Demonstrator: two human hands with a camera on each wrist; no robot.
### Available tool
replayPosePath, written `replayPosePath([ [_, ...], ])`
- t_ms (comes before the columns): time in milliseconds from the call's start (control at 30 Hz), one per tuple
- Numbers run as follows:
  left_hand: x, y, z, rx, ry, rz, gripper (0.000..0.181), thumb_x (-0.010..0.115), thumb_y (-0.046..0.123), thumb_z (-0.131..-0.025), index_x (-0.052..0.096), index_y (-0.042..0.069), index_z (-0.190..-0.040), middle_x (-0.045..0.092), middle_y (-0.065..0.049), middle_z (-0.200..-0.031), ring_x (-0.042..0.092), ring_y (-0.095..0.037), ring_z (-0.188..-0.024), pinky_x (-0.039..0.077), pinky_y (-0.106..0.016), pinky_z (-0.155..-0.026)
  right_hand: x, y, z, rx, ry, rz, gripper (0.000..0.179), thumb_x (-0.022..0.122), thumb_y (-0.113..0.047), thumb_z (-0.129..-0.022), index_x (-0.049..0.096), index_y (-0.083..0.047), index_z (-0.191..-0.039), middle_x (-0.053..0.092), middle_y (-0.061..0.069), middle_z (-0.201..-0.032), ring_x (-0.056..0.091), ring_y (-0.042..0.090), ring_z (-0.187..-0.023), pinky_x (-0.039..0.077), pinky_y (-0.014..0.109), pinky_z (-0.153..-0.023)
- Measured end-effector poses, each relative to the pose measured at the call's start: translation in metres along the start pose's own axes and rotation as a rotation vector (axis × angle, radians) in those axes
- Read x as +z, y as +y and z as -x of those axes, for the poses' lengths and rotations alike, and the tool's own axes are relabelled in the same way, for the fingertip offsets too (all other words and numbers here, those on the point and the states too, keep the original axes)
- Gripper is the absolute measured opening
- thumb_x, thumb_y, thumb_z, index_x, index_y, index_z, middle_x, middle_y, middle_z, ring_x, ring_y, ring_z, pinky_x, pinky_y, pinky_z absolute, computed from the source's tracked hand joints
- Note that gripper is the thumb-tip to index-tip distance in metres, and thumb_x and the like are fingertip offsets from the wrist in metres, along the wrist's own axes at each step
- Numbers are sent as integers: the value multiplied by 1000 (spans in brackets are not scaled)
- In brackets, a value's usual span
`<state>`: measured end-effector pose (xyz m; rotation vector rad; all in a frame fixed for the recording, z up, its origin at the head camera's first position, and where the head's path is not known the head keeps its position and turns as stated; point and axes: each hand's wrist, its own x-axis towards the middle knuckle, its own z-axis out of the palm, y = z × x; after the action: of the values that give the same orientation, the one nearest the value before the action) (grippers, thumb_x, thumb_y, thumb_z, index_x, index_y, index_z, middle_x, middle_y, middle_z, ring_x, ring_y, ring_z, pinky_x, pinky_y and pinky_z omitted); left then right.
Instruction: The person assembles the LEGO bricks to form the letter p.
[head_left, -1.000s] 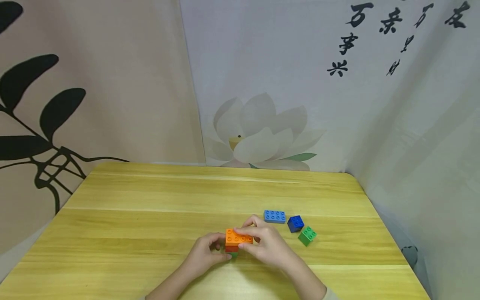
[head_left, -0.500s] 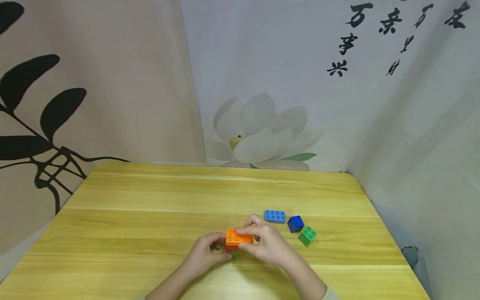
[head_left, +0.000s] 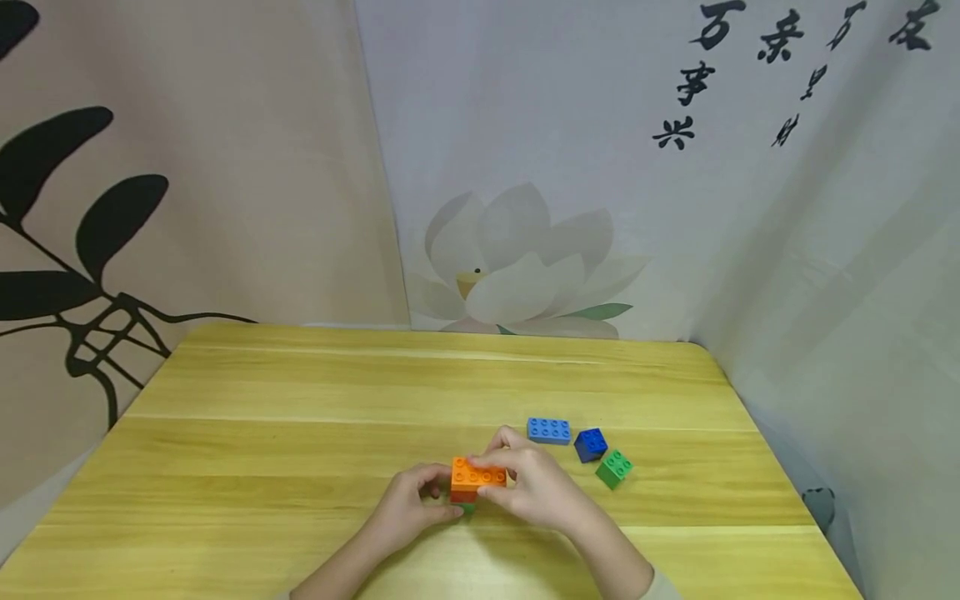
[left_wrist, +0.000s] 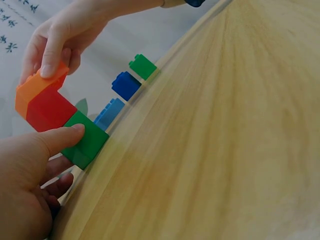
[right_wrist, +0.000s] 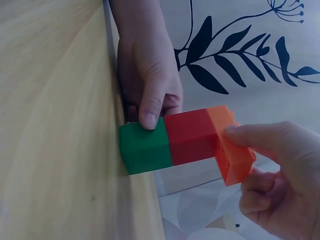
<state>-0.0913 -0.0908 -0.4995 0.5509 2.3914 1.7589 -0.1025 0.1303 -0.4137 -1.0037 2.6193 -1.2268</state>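
A small tower of toy building bricks stands on the table between the hands. Its bottom is a green brick (right_wrist: 145, 150), with a red brick (right_wrist: 192, 137) on it and a longer orange brick (head_left: 472, 479) across the top. The left hand (head_left: 411, 504) pinches the green brick between thumb and fingers. The right hand (head_left: 536, 483) grips the orange brick by its long sides, towards the end that overhangs to the right. In the right wrist view the orange brick sits against the red one, and I cannot tell whether it is pressed fully home.
To the right of the tower lie a light blue long brick (head_left: 549, 431), a dark blue brick (head_left: 591, 445) and another green brick (head_left: 615, 469). The wooden table (head_left: 300, 400) ends at a printed curtain (head_left: 525, 167) behind.
Both hands keep their hold on the tower, and no brick has visibly moved. Only the head view has shifted very slightly.
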Motion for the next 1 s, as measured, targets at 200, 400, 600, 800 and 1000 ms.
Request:
replayPosePath([
  [200, 0, 0, 0, -8, 1, -20, 37, 83, 16, -74, 68, 10, -107, 67, 6, -98, 53, -17, -82, 48, -27, -74, -2, -4, -2, 31, -27, 21, 32, 76, -10, -82, 71, -8, -114, 49, -10, -96, 51, 24, -74, 41, 18, -56],
  [400, 0, 1, -1, -14, 2, -16, 37, 83, 15, -74, 68, 9, -107, 67, 5, -98, 53, -18, -83, 47, -27, -74, -2, -3, -1, 30, -27, 28, 32, 76, -11, -82, 71, -9, -114, 49, -11, -98, 52, 26, -73, 41, 18, -55],
  [600, 1, 8, 0, -40, 9, -5, 37, 83, 9, -73, 67, 4, -106, 67, 0, -98, 53, -23, -84, 47, -28, -74, -4, -1, -1, 17, -28, 72, 33, 77, -14, -82, 71, -12, -115, 52, -11, -101, 51, 22, -71, 42, 18, -56],
  [800, 0, 1, -1, -34, -8, -14, 37, 83, 15, -75, 67, 8, -107, 67, 5, -99, 53, -21, -85, 47, -27, -75, -3, 2, 1, -38, 3, 128, 35, 78, -19, -82, 70, -17, -116, 56, -9, -106, 46, 10, -64, 43, 18, -53],
  [1000, 0, 1, 0, -26, -14, -27, 37, 82, 15, -75, 67, 9, -108, 66, 6, -98, 52, -19, -83, 47, -26, -73, -2, 6, 6, -63, 41, 114, 40, 78, -19, -81, 68, -19, -120, 59, -9, -112, 40, 0, -56, 40, 18, -49],
])
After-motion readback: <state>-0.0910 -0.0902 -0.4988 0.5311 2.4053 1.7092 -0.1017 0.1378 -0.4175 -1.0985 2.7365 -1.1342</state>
